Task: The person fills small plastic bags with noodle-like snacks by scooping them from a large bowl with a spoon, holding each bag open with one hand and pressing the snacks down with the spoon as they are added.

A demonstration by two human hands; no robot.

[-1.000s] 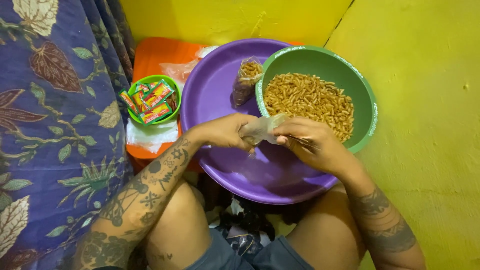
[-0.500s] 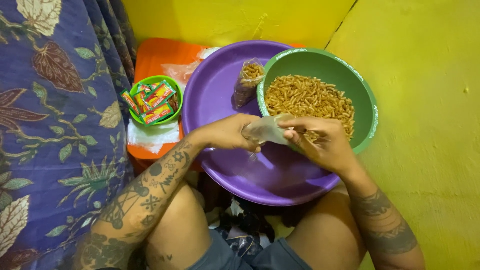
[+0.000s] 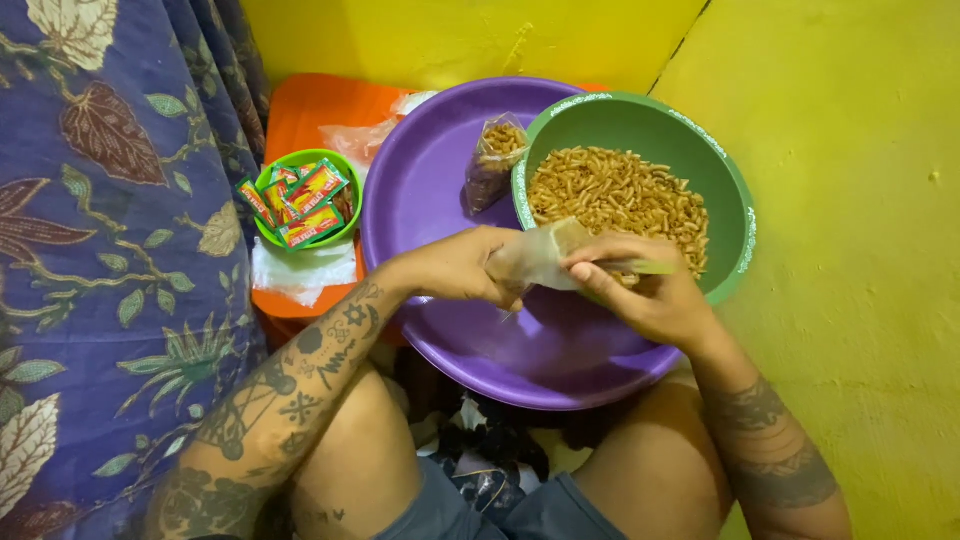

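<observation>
From my remote seat I see both hands meet over the near side of a purple basin (image 3: 440, 180): the left hand (image 3: 455, 265) is closed on one end of a small clear plastic bag (image 3: 545, 255), and the right hand (image 3: 640, 285) pinches the bag's other end between thumb and fingers, so the bag spans the short gap between them. The bag sits just at the near rim of a green bowl (image 3: 735, 200), which rests on the right part of the basin and is filled with golden fried snack sticks (image 3: 620, 195). Whether anything is inside the held bag I cannot tell. A second small bag (image 3: 493, 160), already holding some of the same snack, leans inside the basin against the bowl's left rim. To the left, an orange tray (image 3: 310, 110) carries a small light-green bowl (image 3: 267, 232) packed with red, green and yellow sachets (image 3: 310, 200), with a folded white plastic sheet (image 3: 300, 270) just in front of it and more crumpled clear plastic (image 3: 360, 140) behind. A blue floral cloth (image 3: 110, 250) fills the left edge, and yellow walls (image 3: 860, 250) close in the scene behind and to the right. Both forearms are tattooed, and the person's bare knees frame the basin from below.
</observation>
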